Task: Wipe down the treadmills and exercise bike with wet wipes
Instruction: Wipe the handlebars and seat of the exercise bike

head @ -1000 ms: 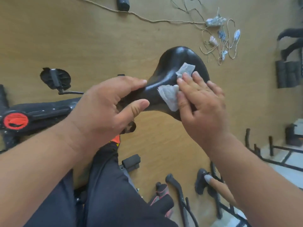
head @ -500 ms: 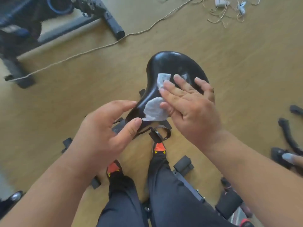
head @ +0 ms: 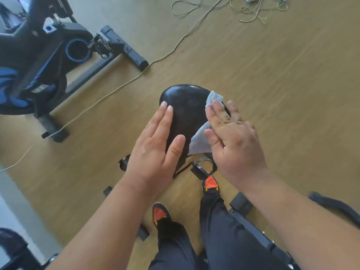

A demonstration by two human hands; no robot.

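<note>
A glossy black bike saddle [head: 188,106] sits in the middle of the view, seen from above. My right hand [head: 231,141] lies flat on its right side and presses a white wet wipe [head: 200,141] against it; one corner of the wipe sticks out past my fingertips at the saddle's far right edge. My left hand [head: 157,145] rests flat on the saddle's left side, fingers straight and together, with nothing in it. The saddle's narrow front end is hidden under my hands.
A second exercise bike [head: 48,61] with a black and blue frame stands at the upper left on the wooden floor. A long cord [head: 124,84] runs across the floor behind the saddle, with tangled cables [head: 251,10] at the top. My legs and orange-black shoes [head: 211,185] are below.
The view has swung down and the second bike has come further into sight. My right hand has slid the wipe to the saddle's right edge. My left hand has flattened onto the saddle's left side.
</note>
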